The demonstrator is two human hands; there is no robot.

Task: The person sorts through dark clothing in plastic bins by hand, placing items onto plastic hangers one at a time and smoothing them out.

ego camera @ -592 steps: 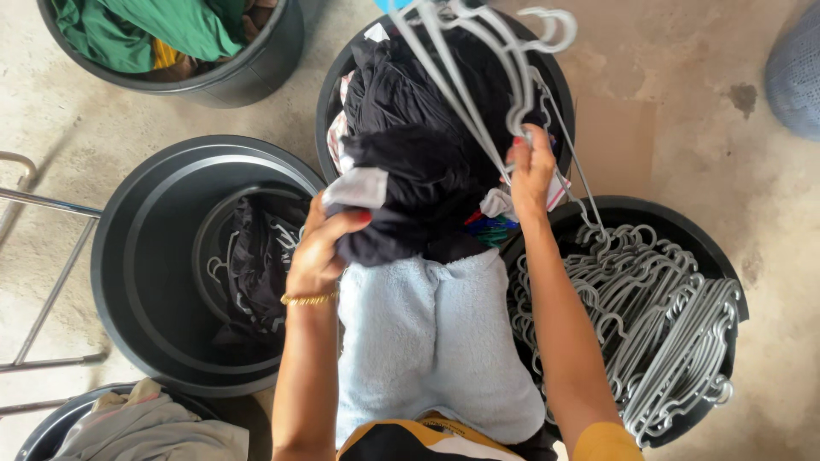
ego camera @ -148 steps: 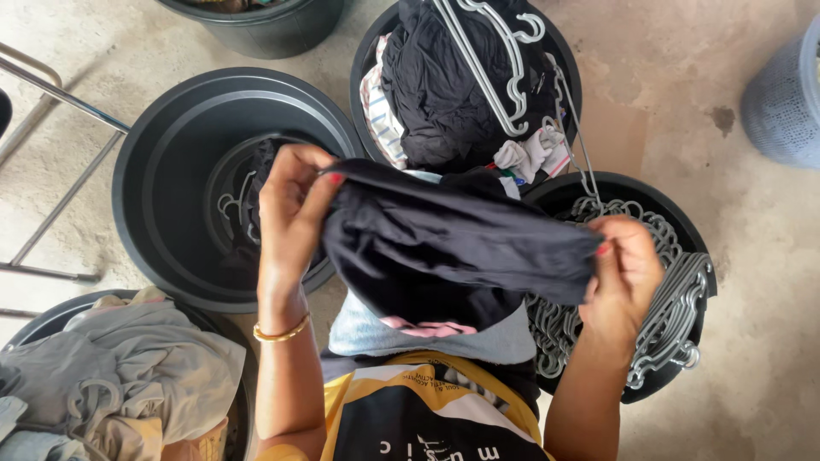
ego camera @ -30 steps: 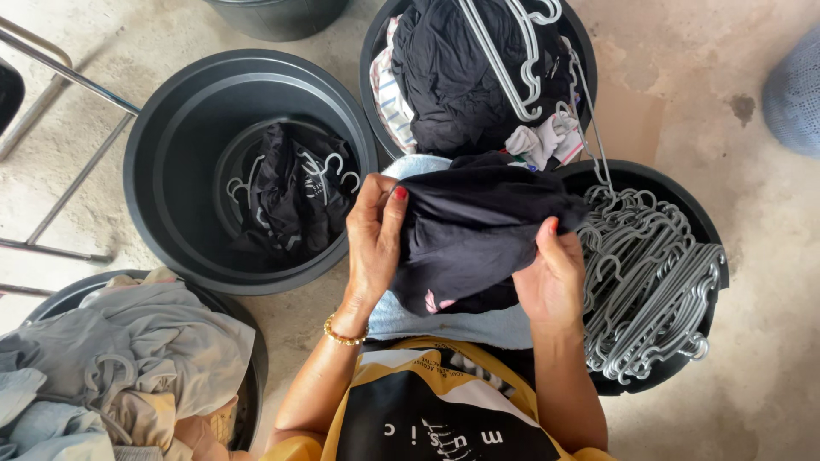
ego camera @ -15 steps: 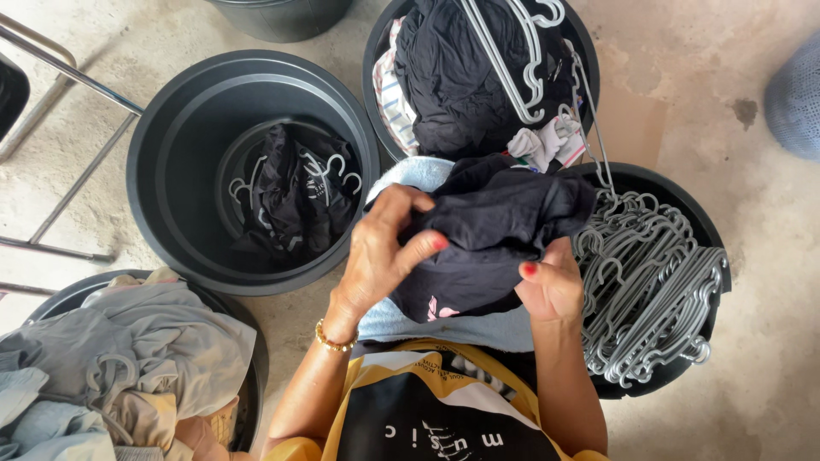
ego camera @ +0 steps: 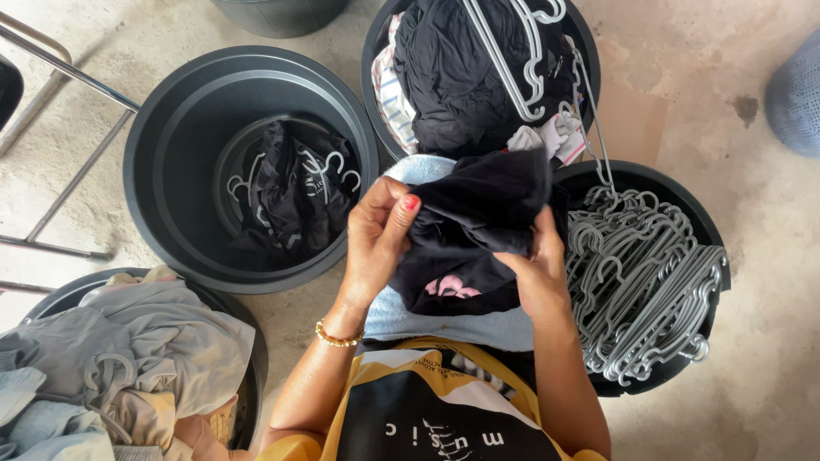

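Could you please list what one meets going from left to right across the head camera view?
Slanting metal bars → black tub heaped with grey and beige clothes → wide black tub holding a dark garment → left hand → crumpled black garment → right hand → black tub of grey plastic hangers.

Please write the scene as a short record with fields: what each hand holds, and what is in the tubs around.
left hand: grips the black garment at its left side
right hand: holds the same garment from the right
under garment: light blue cloth on the lap
left tub: dark clothes with hangers
top tub: dark clothes, white hangers
right tub: many grey hangers
lower left tub: grey and beige clothes
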